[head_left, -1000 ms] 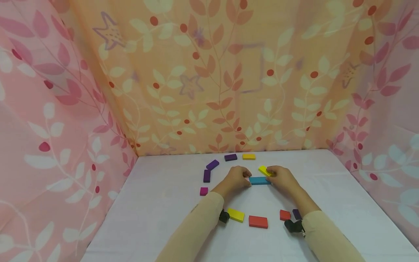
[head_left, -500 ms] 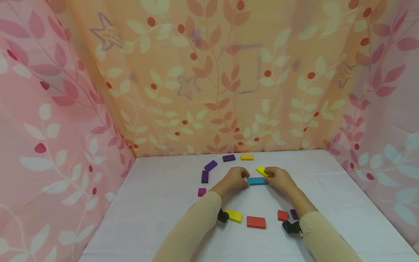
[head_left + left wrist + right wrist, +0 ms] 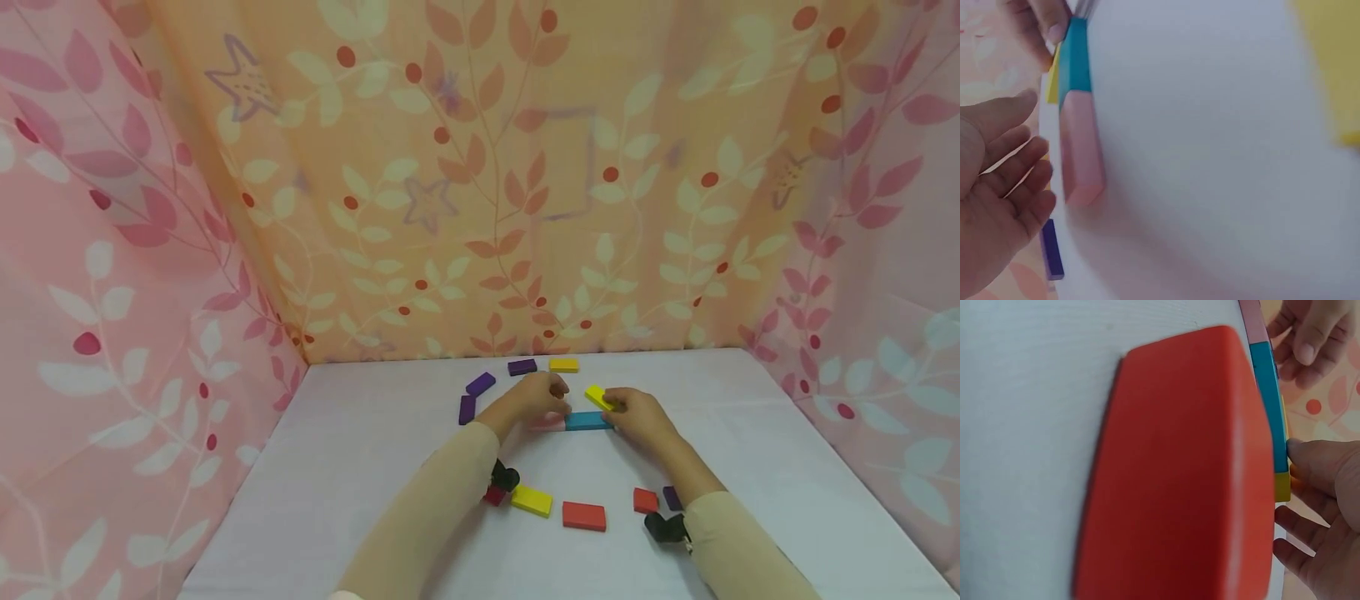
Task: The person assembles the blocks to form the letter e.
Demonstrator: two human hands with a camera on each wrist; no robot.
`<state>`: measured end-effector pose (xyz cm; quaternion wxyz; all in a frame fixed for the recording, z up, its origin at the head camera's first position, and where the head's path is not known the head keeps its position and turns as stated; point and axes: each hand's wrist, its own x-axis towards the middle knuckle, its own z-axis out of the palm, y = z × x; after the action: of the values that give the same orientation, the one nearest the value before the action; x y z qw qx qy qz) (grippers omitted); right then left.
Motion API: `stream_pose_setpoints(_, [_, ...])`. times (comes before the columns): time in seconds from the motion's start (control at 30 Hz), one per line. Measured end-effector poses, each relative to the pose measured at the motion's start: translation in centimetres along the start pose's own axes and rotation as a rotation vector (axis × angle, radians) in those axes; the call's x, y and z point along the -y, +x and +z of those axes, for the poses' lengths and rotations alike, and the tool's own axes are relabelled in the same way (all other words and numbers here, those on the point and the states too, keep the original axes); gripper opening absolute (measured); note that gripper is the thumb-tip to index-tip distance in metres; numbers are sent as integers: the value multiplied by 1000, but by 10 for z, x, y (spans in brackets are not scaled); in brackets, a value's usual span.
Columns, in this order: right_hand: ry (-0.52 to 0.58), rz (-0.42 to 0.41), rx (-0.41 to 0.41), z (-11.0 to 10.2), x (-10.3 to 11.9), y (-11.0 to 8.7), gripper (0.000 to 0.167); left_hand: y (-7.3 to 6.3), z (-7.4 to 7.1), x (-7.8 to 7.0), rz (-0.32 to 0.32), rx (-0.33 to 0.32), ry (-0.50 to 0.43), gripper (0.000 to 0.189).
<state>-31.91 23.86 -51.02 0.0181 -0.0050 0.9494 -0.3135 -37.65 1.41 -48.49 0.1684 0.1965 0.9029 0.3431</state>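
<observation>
A pink block (image 3: 1082, 147) and a blue block (image 3: 588, 421) lie end to end on the white table. My left hand (image 3: 534, 397) hovers just behind the pink block. The left wrist view shows its fingers loose, apart from the block and holding nothing. At the blue block's right end is my right hand (image 3: 637, 414). A yellow block (image 3: 597, 397) lies slanted behind the blue one, its right end between my right thumb and index finger. The thumb tip also appears to touch the blue block's edge. Part of the yellow block is hidden by the fingers.
Purple blocks (image 3: 481, 384) and another yellow block (image 3: 564, 365) curve along the back left. Nearer lie a yellow block (image 3: 532, 501), a red block (image 3: 584, 516), a smaller red block (image 3: 645, 500) and a dark purple block (image 3: 672, 497). Patterned curtains (image 3: 495, 183) enclose the table.
My left hand has lifted back and slightly left off the block row, uncovering the pink block. The right hand stays at the blue block's end. The view has shifted slightly.
</observation>
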Motion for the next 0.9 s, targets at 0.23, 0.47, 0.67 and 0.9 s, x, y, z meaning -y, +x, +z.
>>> stream_pose_setpoints(0.23, [13,3,1,2,-2,0,49,29,-11,-5,-22,-164,35,36])
stream_pose_setpoints(0.47, [36,3,-8,3,-3,1,47,41,-8,-4,-110,-207,-83,43])
stream_pose_setpoints(0.67, [42,2,-21,3,-5,2,48,27,-8,-13,-112,-226,-120,46])
stream_pose_setpoints(0.9, [35,-3,-11,1,-4,2,47,30,-11,-12,-116,-207,-154,48])
